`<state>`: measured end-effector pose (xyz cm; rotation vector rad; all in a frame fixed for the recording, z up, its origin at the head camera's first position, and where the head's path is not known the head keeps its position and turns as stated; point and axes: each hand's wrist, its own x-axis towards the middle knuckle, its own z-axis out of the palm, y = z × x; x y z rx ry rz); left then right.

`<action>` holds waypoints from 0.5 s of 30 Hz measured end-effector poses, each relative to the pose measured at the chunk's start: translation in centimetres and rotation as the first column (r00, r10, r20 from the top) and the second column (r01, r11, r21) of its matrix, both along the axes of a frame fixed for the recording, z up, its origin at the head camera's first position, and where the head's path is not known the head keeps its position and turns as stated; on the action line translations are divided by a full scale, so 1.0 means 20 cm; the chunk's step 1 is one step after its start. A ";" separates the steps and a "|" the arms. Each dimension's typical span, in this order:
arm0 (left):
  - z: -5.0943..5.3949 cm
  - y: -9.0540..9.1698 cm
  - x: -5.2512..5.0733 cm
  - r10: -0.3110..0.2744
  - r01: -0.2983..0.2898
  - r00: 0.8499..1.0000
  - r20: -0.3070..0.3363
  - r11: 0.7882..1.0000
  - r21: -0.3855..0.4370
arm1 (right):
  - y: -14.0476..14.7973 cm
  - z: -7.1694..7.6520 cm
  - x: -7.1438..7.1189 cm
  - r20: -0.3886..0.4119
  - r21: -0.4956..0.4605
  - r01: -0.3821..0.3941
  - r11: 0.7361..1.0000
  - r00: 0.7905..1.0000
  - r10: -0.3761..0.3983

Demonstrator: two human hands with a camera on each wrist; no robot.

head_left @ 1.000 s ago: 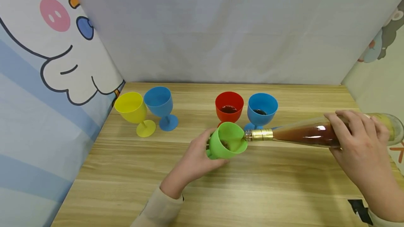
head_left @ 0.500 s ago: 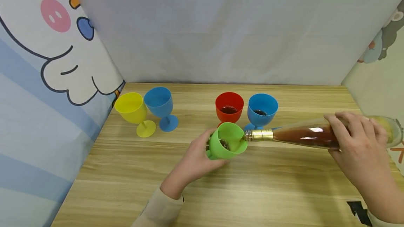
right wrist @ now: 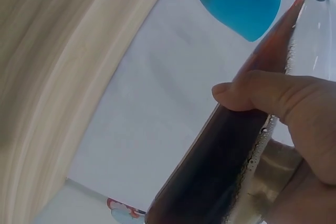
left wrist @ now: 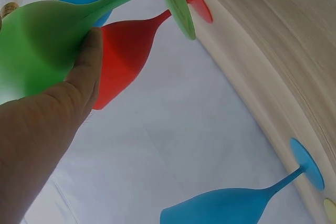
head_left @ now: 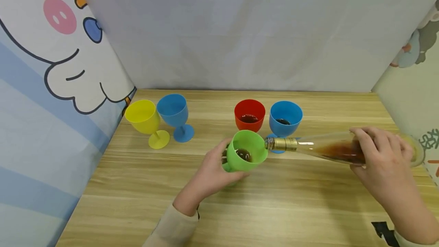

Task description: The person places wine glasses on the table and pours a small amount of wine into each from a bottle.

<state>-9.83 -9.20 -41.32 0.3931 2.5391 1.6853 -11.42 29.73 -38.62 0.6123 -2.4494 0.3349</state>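
Observation:
In the head view my left hand grips the green goblet round its bowl, with some dark liquid inside. My right hand is wrapped round a clear glass bottle lying nearly level, its gold-banded neck at the goblet's right rim. Dark reddish liquid sits in the bottle's body. The left wrist view shows the green goblet held off the tabletop with my left hand against its bowl. In the right wrist view, the thumb of my right hand lies across the bottle.
Behind the green goblet stand a red goblet and a blue goblet, both with dark liquid. At the table's left are a yellow goblet and another blue goblet. A grey wall closes off the back.
The bottle has tipped back toward level and its liquid has drawn away from the neck. My right hand has shifted slightly left. The green goblet stands more upright and a little higher.

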 end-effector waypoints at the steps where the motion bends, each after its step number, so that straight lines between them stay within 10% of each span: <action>1: 0.00 0.00 0.00 0.002 -0.002 1.000 0.001 1.000 0.002 | 0.00 0.00 0.00 0.002 -0.009 -0.003 1.000 1.000 0.003; 15: -0.01 -0.04 0.01 0.055 -0.057 0.998 0.022 0.996 0.075 | 0.00 -0.05 0.02 0.119 -0.094 0.058 0.994 0.992 -0.046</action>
